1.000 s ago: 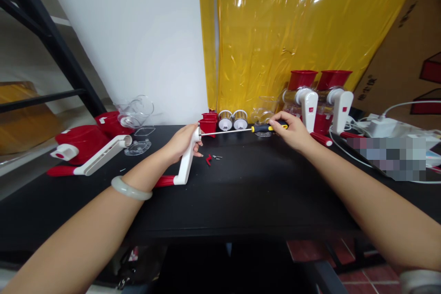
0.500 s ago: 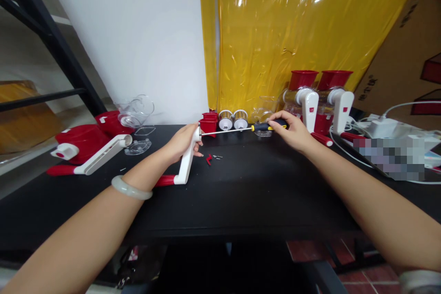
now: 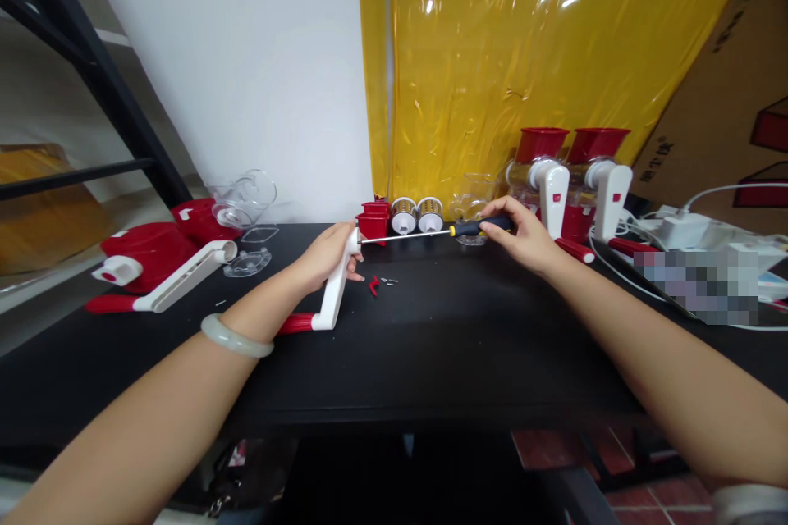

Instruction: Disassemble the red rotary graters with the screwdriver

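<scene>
My left hand (image 3: 329,256) is closed round the upper end of a white crank handle (image 3: 334,295) with a red grip, held upright at the middle of the table. My right hand (image 3: 520,236) pinches the black and yellow handle of a screwdriver (image 3: 406,235). Its long shaft runs level to the left, and the tip meets the top end of the crank handle. Whether a screw sits at that tip is hidden. Below the shaft lie a small red part (image 3: 373,286) and several tiny screws (image 3: 389,281) on the black table (image 3: 443,369).
Two assembled red-and-white rotary graters (image 3: 554,180) stand at the back right beside white cables and a charger (image 3: 683,223). Two grater drums (image 3: 405,216) and red parts (image 3: 373,219) are at the back middle. Red bases (image 3: 151,254), another crank handle (image 3: 190,275) and clear plastic parts (image 3: 246,264) lie left.
The screwdriver handle has turned slightly in my right hand, showing less yellow. Both hands keep almost the same place, and the screwdriver tip stays at the crank handle.
</scene>
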The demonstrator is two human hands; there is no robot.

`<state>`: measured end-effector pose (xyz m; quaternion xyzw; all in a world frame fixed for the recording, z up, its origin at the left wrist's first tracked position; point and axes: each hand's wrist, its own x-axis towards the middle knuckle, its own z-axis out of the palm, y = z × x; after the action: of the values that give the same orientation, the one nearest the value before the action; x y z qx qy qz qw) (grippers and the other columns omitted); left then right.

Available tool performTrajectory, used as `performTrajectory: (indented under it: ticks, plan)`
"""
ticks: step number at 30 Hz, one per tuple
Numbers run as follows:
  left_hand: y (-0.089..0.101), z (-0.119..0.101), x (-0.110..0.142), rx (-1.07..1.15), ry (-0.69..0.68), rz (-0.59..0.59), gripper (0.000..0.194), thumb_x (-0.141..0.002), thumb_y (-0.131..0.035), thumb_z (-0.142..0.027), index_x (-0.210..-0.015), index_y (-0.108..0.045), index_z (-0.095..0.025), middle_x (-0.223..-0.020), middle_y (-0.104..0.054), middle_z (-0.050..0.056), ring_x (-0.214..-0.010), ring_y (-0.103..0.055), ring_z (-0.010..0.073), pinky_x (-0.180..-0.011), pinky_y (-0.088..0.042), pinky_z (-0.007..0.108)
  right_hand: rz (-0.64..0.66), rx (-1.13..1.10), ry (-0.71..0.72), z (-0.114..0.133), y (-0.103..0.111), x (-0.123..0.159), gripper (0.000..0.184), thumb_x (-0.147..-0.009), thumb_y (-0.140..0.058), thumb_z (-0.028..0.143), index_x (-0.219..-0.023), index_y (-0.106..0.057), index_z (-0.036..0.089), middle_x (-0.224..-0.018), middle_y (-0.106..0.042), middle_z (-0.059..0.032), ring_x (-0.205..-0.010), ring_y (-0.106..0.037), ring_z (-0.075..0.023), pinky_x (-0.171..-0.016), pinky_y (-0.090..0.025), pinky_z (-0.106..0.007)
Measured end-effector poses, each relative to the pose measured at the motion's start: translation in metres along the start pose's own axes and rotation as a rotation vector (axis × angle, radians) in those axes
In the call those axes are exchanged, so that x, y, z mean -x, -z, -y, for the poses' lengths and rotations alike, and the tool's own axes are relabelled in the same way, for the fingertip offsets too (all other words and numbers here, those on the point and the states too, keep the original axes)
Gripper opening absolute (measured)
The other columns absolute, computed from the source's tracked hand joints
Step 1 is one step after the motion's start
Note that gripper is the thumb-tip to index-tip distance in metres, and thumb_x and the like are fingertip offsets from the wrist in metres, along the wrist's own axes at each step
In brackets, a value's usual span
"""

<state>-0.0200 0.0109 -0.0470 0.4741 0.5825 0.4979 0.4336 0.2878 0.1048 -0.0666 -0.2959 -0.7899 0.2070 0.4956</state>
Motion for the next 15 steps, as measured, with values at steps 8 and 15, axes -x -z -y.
performTrajectory:
  ticks: [8, 15]
  plan:
    - [-0.008, 0.004, 0.002, -0.067, -0.039, 0.015, 0.025, -0.094, -0.042, -0.041, -0.086, -0.049, -0.019, -0.055, -0.054, -0.002, -0.04, -0.048, 0.0101, -0.047, -0.056, 0.031, 0.091, -0.11, -0.382, -0.008, -0.008, 0.002, 0.058, -0.086, -0.033, 0.072, -0.084, -0.057, 0.02, -0.052, -0.059, -0.0014, -0.034, -0.051, -0.0134, -0.032, -0.035, -0.025]
    - [-0.007, 0.003, 0.004, -0.129, -0.132, -0.005, 0.026, -0.092, -0.044, -0.043, -0.085, -0.051, -0.019, -0.056, -0.054, -0.002, -0.041, -0.05, 0.0105, -0.046, -0.056, 0.032, 0.13, 0.124, -0.447, -0.012, -0.01, 0.001, 0.059, -0.083, -0.04, 0.071, -0.067, -0.059, 0.018, -0.044, -0.056, -0.0008, -0.032, -0.044, -0.0121, -0.036, -0.033, -0.026]
